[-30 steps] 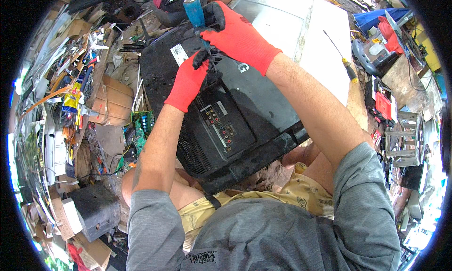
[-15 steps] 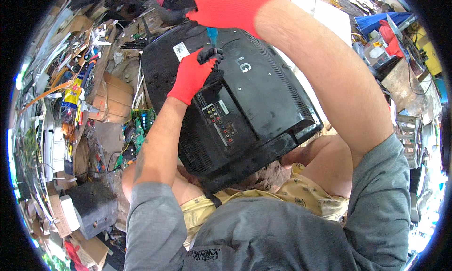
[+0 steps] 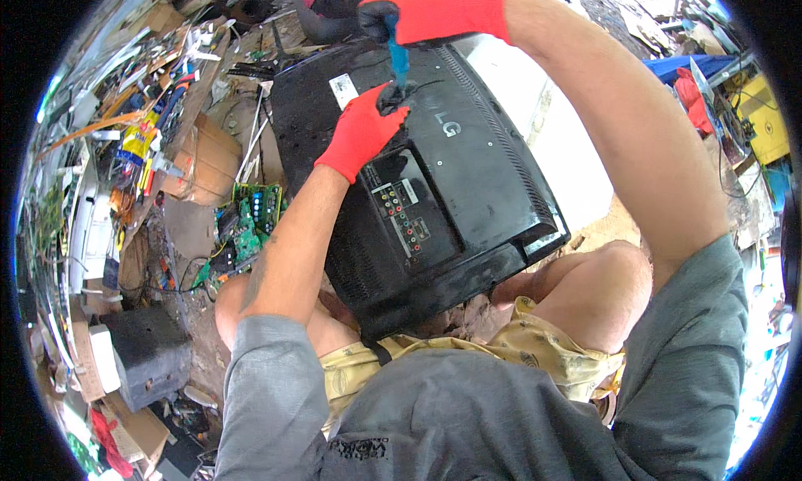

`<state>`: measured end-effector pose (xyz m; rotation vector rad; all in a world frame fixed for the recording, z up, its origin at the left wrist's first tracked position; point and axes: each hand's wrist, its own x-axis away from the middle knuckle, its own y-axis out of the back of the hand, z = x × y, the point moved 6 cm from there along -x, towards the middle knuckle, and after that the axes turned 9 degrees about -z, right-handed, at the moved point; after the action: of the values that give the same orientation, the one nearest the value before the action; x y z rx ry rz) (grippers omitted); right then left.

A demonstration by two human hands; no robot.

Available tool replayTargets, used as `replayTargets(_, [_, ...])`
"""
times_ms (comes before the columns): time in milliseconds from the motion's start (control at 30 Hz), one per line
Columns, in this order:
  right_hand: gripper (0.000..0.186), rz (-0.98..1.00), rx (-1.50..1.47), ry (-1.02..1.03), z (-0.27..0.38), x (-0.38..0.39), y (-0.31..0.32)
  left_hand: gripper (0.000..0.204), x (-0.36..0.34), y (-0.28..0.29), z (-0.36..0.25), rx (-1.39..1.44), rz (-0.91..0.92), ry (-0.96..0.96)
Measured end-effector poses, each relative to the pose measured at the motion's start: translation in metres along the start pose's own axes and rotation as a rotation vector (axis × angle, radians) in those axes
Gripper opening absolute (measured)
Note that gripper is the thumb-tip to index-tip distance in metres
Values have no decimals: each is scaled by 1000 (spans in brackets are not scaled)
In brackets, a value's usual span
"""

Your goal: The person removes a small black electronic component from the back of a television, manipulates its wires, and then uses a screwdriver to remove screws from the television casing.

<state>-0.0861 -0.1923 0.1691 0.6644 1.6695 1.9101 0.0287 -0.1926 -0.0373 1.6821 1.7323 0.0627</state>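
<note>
A black flat-screen television (image 3: 493, 197) lies face down in front of my legs, its back cover with vents, sockets and small screws facing up. My right hand (image 3: 451, 15), in a red glove with a black palm, grips the top of a blue-handled screwdriver (image 3: 399, 62). The screwdriver stands upright over the far part of the cover. Low on it, my gloved left hand (image 3: 368, 130) has its fingertips closed around the shaft, close to the cover. Those fingers hide the screwdriver's tip.
Green circuit boards (image 3: 255, 214) lie left of the television, near a cardboard box (image 3: 205, 164) and mixed scrap. A dark box (image 3: 146, 356) stands at the lower left. A white panel (image 3: 560, 147) lies to the right, with a yellow object (image 3: 762, 118) beyond.
My right hand has turned on the screwdriver, showing its black palm and more blue handle. The television and both hands sit slightly farther right in view.
</note>
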Motion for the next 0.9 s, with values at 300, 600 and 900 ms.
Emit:
replayTargets(300, [80,-281,448,-101,5,2,-20,37,0,6,-2,47,-15,193])
replayTargets(600, [48,-337,37,-2,-1,-7,-14,41,-2,5,-1,100,32,116])
replayTargets(900, [39,-351,108,-98,7,2,-16,51,-1,1,-14,158,113,168])
